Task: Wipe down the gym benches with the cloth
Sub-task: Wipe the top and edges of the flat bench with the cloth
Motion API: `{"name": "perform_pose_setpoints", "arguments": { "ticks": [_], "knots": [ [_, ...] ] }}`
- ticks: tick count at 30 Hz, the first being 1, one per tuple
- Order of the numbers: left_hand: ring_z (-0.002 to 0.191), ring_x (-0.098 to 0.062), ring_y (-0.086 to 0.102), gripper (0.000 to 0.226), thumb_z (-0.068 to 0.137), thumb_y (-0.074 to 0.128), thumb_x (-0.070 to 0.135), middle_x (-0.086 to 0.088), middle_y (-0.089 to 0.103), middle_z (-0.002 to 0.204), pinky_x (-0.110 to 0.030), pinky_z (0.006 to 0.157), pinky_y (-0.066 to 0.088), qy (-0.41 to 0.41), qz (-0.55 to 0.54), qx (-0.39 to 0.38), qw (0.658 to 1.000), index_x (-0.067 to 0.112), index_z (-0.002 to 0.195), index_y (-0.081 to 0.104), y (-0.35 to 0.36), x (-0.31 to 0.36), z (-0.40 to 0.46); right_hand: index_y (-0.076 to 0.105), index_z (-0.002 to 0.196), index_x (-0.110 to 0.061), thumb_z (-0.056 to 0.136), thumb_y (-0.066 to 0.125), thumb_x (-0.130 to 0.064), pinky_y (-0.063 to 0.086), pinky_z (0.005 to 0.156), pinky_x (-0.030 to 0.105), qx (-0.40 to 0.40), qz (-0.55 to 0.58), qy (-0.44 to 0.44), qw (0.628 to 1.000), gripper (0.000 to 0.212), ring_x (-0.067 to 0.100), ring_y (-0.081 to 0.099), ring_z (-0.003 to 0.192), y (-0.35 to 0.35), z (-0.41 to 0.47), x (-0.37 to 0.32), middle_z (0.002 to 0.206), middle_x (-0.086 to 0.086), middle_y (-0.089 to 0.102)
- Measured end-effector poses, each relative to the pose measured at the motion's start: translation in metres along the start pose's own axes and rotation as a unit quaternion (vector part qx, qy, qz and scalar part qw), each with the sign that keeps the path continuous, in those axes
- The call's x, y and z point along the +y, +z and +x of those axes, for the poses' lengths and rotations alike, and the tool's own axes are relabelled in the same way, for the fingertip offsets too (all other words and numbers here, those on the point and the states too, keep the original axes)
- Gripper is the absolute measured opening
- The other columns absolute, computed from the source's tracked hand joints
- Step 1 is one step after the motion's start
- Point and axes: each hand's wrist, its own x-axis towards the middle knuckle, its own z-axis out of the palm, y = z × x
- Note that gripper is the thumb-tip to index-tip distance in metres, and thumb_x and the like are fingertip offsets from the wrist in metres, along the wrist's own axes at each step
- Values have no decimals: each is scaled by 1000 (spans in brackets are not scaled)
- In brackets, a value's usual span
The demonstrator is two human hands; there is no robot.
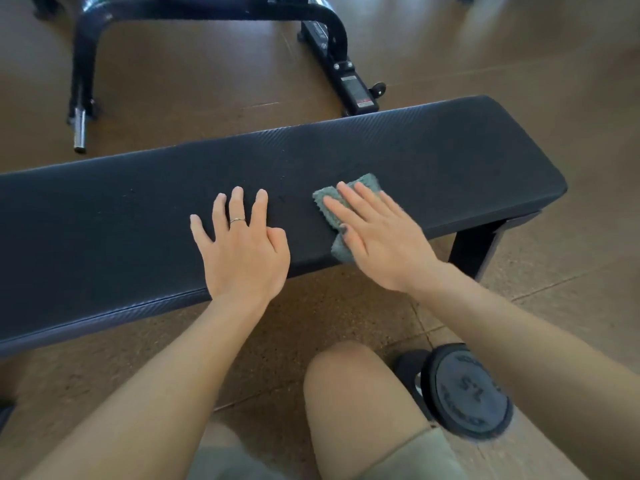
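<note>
Pressing flat on a grey-green cloth point(332, 209), the right hand point(377, 237) keeps its fingers straight and together, pinning the folded rag to the black padded surface point(450, 161). The cloth lies right of the pad's middle, toward its near edge, with one corner hanging just over that edge below the thumb. The left hand point(242, 247) rests beside it to the left, palm down on the pad, fingers spread and a little arched, holding nothing; a thin ring point(237, 220) sits on one finger. The two hands are near each other but apart.

A black leg point(474, 247) props the pad at its right end. On the brown floor point(346, 306) near the person's bare knee point(346, 375) lies a dark dumbbell point(467, 389), partly hidden by the right forearm. Farther off stands a black machine frame point(332, 36) with a chrome peg point(79, 129) at its left foot.
</note>
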Motion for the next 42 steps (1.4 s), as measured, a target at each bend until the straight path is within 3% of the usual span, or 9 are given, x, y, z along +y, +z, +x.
{"name": "perform_pose_setpoints", "arguments": {
  "ticks": [3,6,11,16,21,28,37,40,42],
  "knots": [
    [156,-32,23,67,98,13,42,-9,34,167,-64,125,14,-5,3,10,1000,28,159,37,0,2,-1,11,163,-34,109,14,-39,1,128,39,-21,15,145,989,54,17,0,158,-14,29,68,172,-5,4],
    [156,-32,24,68,97,12,43,-9,35,166,-65,125,15,-14,14,9,1000,27,158,38,0,7,1,9,164,-28,109,14,-41,-1,128,45,-18,20,209,978,57,24,-2,158,-11,46,58,172,0,1],
    [155,-32,26,65,98,18,40,-9,37,165,-64,124,17,-16,24,12,999,26,158,40,2,6,1,12,164,-25,107,14,-42,2,128,46,-13,12,-26,1000,59,25,1,158,5,50,-38,171,2,8],
    [154,-31,29,64,98,21,38,-9,39,164,-62,125,18,-16,33,19,999,25,157,43,2,5,1,9,163,-30,109,12,-44,1,129,41,-47,0,-126,991,56,18,-5,158,1,23,-9,171,-4,2],
    [155,-31,29,62,99,24,37,-8,39,164,-61,125,18,-22,43,12,999,26,157,43,2,6,3,9,163,-31,108,9,-44,1,129,40,-65,-7,-145,987,57,18,-3,158,-6,30,17,171,-4,2],
    [155,-30,30,64,98,24,36,-9,40,164,-61,125,19,-28,36,12,999,25,157,44,1,7,3,13,164,-21,109,19,-38,3,127,49,-50,23,-95,994,58,28,2,158,-3,174,-21,172,6,7],
    [151,-32,36,62,95,30,30,-11,47,159,-61,124,21,-27,25,44,998,20,152,50,2,9,4,22,162,-23,109,22,-36,7,127,47,-23,24,-176,984,55,27,11,157,6,190,-56,170,5,18],
    [153,-29,31,62,95,29,31,-9,43,162,-59,126,17,-32,24,31,999,22,154,48,2,7,3,21,162,-25,109,21,-35,7,127,45,-33,38,-174,983,55,24,10,157,-1,186,-32,170,3,16],
    [153,-29,31,62,95,29,31,-9,42,162,-59,126,17,-33,20,30,999,22,154,48,2,8,2,18,163,-24,109,19,-35,6,127,43,-30,39,-98,994,55,23,7,158,-9,186,21,171,3,13]
  ]
}}
